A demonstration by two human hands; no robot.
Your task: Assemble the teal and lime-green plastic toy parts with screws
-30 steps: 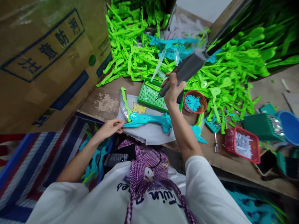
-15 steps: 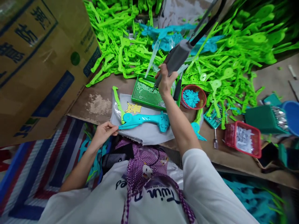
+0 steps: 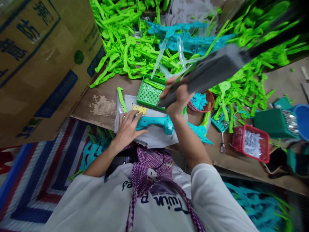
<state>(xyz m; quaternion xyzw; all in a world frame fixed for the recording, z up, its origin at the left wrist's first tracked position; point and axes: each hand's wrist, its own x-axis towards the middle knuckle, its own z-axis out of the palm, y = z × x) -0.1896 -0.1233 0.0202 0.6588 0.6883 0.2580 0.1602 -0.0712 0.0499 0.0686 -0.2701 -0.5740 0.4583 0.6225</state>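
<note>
My left hand (image 3: 127, 126) lies with fingers spread flat on a teal plastic part (image 3: 156, 122), pressing it onto a grey cloth (image 3: 154, 138) with a yellow cartoon print. My right hand (image 3: 175, 96) is closed around a grey electric screwdriver (image 3: 207, 73) that hangs from a black cable and is smeared by motion. Its tip sits over the near edge of a green perforated screw tray (image 3: 149, 93), just above the teal part.
Heaps of bright green plastic parts (image 3: 135, 45) and some teal ones (image 3: 183, 38) cover the back of the wooden bench. A red basket of teal bits (image 3: 201, 101), a red basket of white pieces (image 3: 251, 143), green and blue bins (image 3: 272, 122) stand right. A cardboard box (image 3: 41, 61) rises left.
My left hand moved from the teal part's left tip onto its body and spread flat. My right hand swung the screwdriver down and toward me, off the tray's far side.
</note>
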